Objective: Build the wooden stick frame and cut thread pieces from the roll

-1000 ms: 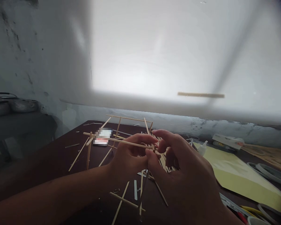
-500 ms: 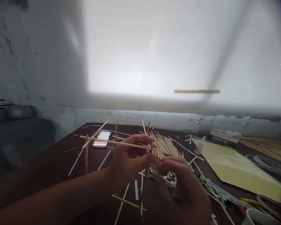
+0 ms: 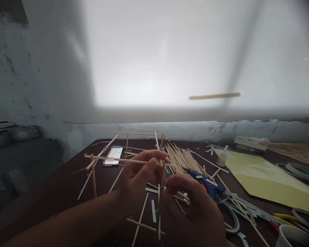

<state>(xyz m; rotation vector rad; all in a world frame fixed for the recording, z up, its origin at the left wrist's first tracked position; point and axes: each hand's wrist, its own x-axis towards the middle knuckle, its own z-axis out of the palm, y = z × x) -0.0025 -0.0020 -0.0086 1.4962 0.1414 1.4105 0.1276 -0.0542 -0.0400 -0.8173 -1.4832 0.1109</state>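
Observation:
A box-like frame of thin wooden sticks [image 3: 128,160] stands on the dark table. My left hand [image 3: 139,175] is closed around its near right corner, thumb and fingers on the end of the horizontal stick and the top of an upright. Just below that corner, the bent fingers of my right hand [image 3: 193,206] pinch the upright stick [image 3: 159,216]. The joint between my hands is partly hidden by fingers. A blue hot glue gun [image 3: 208,184] lies beyond my right hand, its nozzle toward a pile of loose sticks [image 3: 181,159].
A phone [image 3: 116,156] lies behind the frame. To the right are a small glue bottle [image 3: 222,157], yellow paper [image 3: 267,181], a white box [image 3: 251,142], paper strips [image 3: 257,212] and a cup [image 3: 295,236] at the near edge. Pots [image 3: 23,133] sit at far left.
My left thumb has risen from below the corner onto the horizontal stick. My right hand has shifted slightly left and down, uncovering the glue gun. The view has tilted a little.

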